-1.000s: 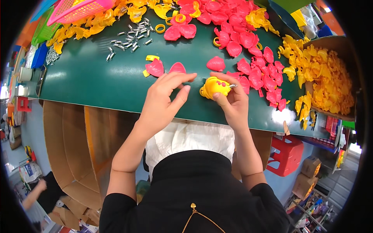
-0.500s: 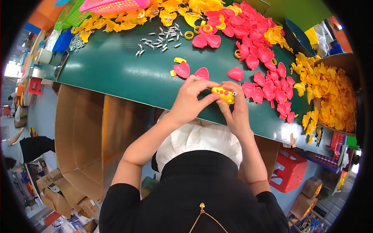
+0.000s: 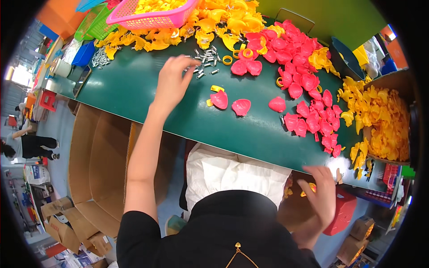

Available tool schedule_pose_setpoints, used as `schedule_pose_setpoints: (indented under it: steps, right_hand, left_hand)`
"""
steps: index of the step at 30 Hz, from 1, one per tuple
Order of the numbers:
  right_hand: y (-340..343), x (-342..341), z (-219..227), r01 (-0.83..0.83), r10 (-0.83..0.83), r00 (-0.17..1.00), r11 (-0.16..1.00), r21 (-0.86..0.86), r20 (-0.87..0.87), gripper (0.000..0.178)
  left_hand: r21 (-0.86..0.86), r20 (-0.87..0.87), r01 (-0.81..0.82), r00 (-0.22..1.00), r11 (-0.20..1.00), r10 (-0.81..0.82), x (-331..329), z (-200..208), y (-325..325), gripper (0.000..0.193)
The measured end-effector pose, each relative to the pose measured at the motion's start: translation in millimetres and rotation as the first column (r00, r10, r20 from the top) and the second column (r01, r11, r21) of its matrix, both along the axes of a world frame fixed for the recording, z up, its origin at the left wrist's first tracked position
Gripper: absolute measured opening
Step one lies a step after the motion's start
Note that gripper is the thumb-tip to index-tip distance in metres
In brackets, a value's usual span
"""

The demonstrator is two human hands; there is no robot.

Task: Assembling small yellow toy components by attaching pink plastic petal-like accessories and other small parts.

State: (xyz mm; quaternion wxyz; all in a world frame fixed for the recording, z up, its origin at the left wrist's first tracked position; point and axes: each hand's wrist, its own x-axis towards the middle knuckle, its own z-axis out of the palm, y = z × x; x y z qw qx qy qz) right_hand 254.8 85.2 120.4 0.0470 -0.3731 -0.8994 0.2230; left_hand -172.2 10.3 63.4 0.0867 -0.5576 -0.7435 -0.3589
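Note:
My left hand point(image 3: 174, 80) reaches over the small metal springs point(image 3: 209, 58) on the green table. Its fingers are curled, with the thumb and forefinger apart and no held thing visible between them. Beyond the table's near edge, my right hand point(image 3: 325, 194) is open, slightly blurred, fingers spread. A small yellow toy piece with red marks point(image 3: 308, 189) shows beside its thumb, above a carton below the table. Closest to me on the table lie a pink shell piece point(image 3: 241, 107), another pink shell point(image 3: 219, 100) and a yellow ring point(image 3: 217, 88).
Pink shells point(image 3: 308, 82) are heaped at the right, near a carton of yellow parts point(image 3: 386, 120). A pink basket point(image 3: 154, 20) stands at the back among yellow pieces. A large open carton point(image 3: 100, 156) is below the table at left. Another person point(image 3: 35, 145) is far left.
My hands have parted. The left went forward and left to the springs; the right moved down past the table edge. The yellow toy left both hands' grip and is now below the edge.

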Motion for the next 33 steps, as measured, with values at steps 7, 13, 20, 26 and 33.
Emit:
schedule_pose_setpoints:
  steps: [7,13,20,26,33]
  right_hand:
    - [9,-211,-56,-0.065,0.151,0.955,0.947,0.315,-0.256,0.024]
    - [32,-247,-77,-0.134,0.225,0.943,0.931,0.339,-0.245,0.024]
    - [37,-225,-74,-0.122,0.296,0.831,0.923,0.366,-0.471,0.012]
    - [16,-203,-84,-0.386,0.373,0.771,0.919,0.087,-0.516,0.014]
    - [59,-198,-67,-0.113,0.055,0.817,0.991,-0.066,-0.574,0.017]
  left_hand:
    - [-0.146,-0.243,-0.233,0.95,0.961,0.194,-72,-15,107,0.023]
    - [-0.274,-0.038,-0.377,0.923,0.885,0.382,-57,-17,134,0.018]
    - [0.11,-0.793,0.128,0.609,0.986,0.009,-34,-2,99,0.016]
    - [0.41,-0.521,0.168,0.85,0.897,0.079,-40,2,95,0.022]
    - [-0.113,0.608,0.615,0.664,0.78,-0.435,50,-5,16,0.021]
